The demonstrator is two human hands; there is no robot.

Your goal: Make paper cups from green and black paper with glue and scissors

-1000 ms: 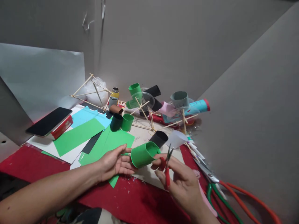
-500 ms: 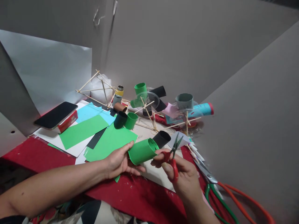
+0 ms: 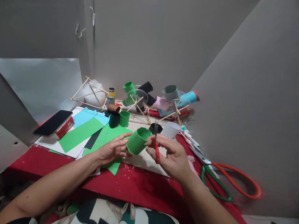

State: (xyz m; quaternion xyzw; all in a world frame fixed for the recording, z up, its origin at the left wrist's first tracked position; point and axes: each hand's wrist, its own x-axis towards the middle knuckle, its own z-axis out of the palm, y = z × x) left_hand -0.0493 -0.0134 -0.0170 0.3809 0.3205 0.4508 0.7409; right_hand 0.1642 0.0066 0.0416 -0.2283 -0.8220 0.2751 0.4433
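Note:
A green paper tube [image 3: 137, 142] is tilted between my two hands, its open end up and to the right. My left hand [image 3: 113, 150] has its fingertips against the tube's left end; the thumb is hard to make out. In my right hand [image 3: 171, 155] are small red-handled scissors [image 3: 157, 151], blades upward, while its thumb and forefinger reach the tube's right rim. Just behind stand a black paper tube [image 3: 153, 128] and a curled white paper [image 3: 171, 130].
Cut green paper [image 3: 80, 135] and a phone [image 3: 53, 123] lie left. Stick frames [image 3: 148, 115], small tubes [image 3: 124, 119] and a yellow bottle [image 3: 111, 93] stand behind. Large scissors [image 3: 205, 161] with green and orange handles lie right, near the grey wall [image 3: 245, 109].
The green tube has come more upright and shifted slightly left. My left hand has slid to its left end. The scissors have turned in my right hand, blades now nearly vertical. The view has shifted.

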